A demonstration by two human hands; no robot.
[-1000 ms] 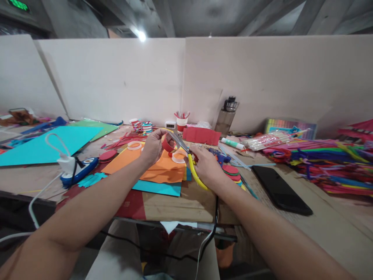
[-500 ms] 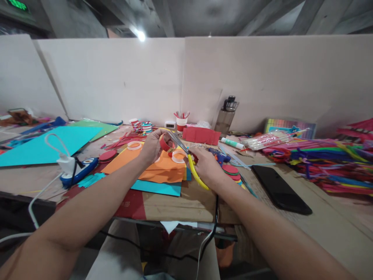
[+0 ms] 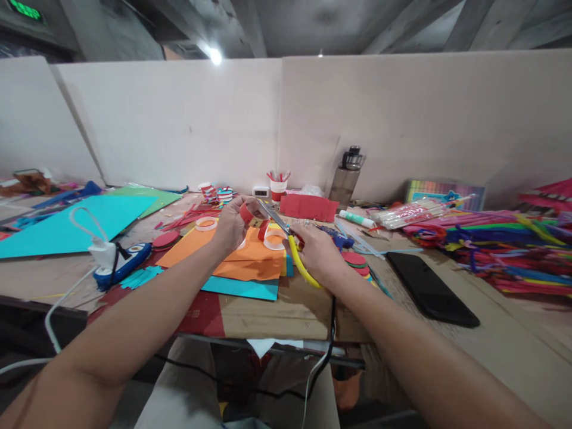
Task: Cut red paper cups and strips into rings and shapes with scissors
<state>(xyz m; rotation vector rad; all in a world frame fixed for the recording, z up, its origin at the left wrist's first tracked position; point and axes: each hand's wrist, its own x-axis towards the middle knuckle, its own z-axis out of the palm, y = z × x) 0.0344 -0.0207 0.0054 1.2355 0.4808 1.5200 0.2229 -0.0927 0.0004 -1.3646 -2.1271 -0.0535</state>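
Note:
Pinched in my left hand (image 3: 232,220) is a curled red strip (image 3: 246,214), its inside tan-coloured, with one red end hanging down. My right hand (image 3: 319,253) grips yellow-handled scissors (image 3: 304,265), whose metal blades point away to the left and reach the strip. Whether the blades are parted is too small to tell. Below my hands lie orange sheets (image 3: 250,268) on a blue sheet (image 3: 245,288). On the orange paper are white rings, one at the left (image 3: 206,223) and another under the blades (image 3: 273,239).
A red folded paper piece (image 3: 308,207), a cup of red strips (image 3: 278,189) and a water bottle (image 3: 345,179) stand behind. At the right are a phone (image 3: 431,289) and coloured pipe cleaners (image 3: 504,244). To the left are a blue sheet (image 3: 80,223) and a plugged power strip (image 3: 123,265).
The red strip has turned in my left hand, showing more of its tan inside and a hanging end. My right hand stays nearly in place with the scissors.

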